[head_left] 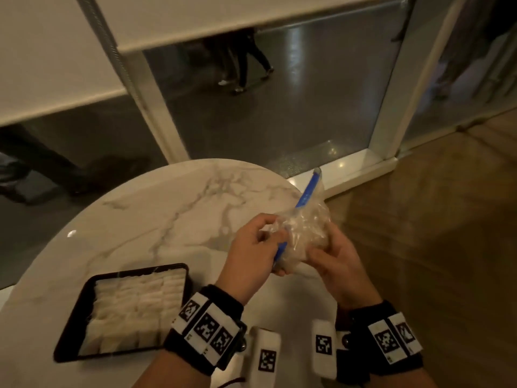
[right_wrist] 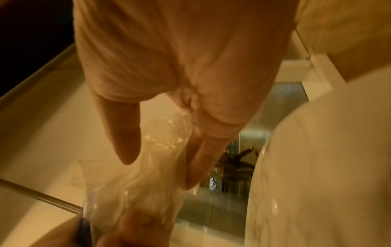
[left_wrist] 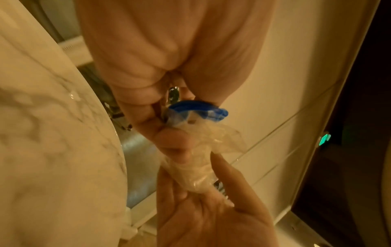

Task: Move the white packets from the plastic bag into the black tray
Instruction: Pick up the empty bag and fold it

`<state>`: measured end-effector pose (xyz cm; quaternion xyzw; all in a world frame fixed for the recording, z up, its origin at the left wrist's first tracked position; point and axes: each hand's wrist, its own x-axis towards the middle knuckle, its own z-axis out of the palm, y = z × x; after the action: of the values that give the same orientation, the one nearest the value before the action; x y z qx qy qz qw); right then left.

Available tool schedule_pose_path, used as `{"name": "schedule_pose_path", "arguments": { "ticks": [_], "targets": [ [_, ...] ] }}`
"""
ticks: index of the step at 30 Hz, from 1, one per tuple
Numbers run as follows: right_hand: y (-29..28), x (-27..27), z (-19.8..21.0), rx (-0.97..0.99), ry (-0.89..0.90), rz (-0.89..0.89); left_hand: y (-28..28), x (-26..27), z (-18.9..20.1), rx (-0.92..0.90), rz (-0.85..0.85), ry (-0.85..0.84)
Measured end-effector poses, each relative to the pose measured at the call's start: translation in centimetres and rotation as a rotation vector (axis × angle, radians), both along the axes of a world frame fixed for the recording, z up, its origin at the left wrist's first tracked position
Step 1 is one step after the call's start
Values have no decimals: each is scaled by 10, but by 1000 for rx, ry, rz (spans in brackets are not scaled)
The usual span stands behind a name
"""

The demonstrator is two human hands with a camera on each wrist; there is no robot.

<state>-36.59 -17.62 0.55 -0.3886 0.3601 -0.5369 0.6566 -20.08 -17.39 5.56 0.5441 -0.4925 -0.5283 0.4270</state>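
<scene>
A crumpled clear plastic bag with a blue zip strip is held up over the right part of the marble table. My left hand pinches its zip end; the left wrist view shows the fingers curled on the blue strip and the bag. My right hand grips the bag's other side, thumb and fingers around the film. I see no packet through the bag. The black tray, near left, is filled with white packets.
The round marble table ends just right of the hands, with wooden floor beyond. A white-framed glass wall stands behind the table, and people walk outside it. Bare marble lies between the tray and the hands.
</scene>
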Motion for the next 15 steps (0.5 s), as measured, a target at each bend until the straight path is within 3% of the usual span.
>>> {"name": "schedule_pose_path", "arguments": {
  "ticks": [6,10,15],
  "targets": [
    [-23,-61,-13,-118,240,-98,-47,-75,-37,90,-87,-52],
    [-32,-103,-44,-35,305,-286,-70,-127,-67,79,-222,-170],
    [-30,-137,-119,244,190,-444,-87,-158,-110,331,-441,-222]
  ]
}}
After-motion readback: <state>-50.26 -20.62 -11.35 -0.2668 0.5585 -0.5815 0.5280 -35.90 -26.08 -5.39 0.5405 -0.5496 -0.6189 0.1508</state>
